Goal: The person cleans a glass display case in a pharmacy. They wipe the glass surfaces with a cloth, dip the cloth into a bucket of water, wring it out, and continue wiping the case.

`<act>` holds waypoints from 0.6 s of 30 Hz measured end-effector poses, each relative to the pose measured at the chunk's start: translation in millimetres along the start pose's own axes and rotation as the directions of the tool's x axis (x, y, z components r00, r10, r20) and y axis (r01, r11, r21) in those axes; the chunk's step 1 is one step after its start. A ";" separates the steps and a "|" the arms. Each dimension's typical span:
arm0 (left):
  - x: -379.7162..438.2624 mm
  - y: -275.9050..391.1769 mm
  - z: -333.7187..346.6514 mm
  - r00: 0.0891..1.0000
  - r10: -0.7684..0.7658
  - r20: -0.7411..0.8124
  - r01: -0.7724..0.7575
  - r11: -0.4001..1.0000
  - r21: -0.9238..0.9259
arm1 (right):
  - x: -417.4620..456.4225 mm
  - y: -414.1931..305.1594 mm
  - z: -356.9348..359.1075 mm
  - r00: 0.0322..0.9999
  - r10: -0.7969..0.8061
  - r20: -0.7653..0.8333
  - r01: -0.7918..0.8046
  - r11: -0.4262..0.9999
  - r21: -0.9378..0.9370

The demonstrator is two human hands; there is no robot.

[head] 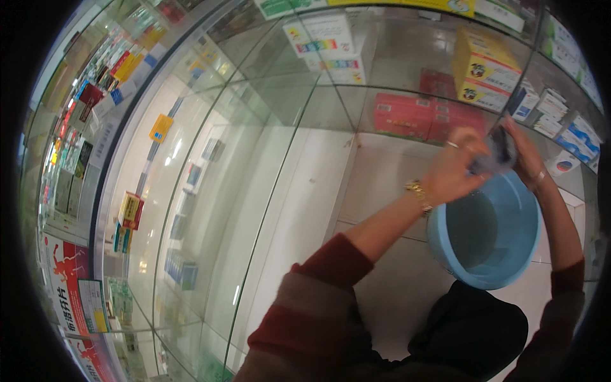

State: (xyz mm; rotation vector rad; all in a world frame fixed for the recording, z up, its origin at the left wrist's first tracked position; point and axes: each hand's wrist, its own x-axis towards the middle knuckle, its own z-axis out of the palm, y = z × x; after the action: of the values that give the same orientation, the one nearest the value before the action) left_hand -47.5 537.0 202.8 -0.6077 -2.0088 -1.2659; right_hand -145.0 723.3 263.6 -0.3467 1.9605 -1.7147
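A dark, wet-looking cloth (499, 150), blurred, is between my two hands above a light blue plastic basin (437, 234). My left hand (456, 167), with a ring and a gold bracelet at the wrist, grips its left end with bent fingers. On the cloth's right side is my right hand (525, 155), its fingers stretched upward; whether they grip the cloth cannot be told. Greyish water (470, 231) lies in the basin, which stands on the tiled floor before my knees.
Glass shelves (267, 191) run along the left and ahead. Red boxes (403, 117) lie on the low shelf beyond my hands, with yellow boxes (487, 71) beside them. Small white and blue boxes (577, 136) stand at the right. White boxes (324, 43) are stacked further left.
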 end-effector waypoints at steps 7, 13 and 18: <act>-2.5 -23.4 -60.3 0.629 -0.753 -0.192 0.429 0.543 -0.722 | 29.4 -55.2 124.6 0.794 -0.579 0.188 0.589 0.808 -0.001; -1.1 -42.4 -114.8 0.529 -0.828 -0.188 0.695 0.550 -0.463 | 55.9 -22.2 125.9 0.822 -0.558 -0.111 0.566 0.783 0.256; 37.0 -4.5 -131.7 0.596 -0.763 -0.250 0.574 0.622 -0.532 | 78.4 18.0 127.7 0.889 -0.442 -0.121 0.439 0.897 -0.052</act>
State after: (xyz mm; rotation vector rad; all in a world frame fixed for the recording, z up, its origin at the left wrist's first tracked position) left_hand -36.2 416.7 267.1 0.3783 -1.5958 -2.0897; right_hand -140.8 578.7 220.5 -0.7577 2.1127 -2.0362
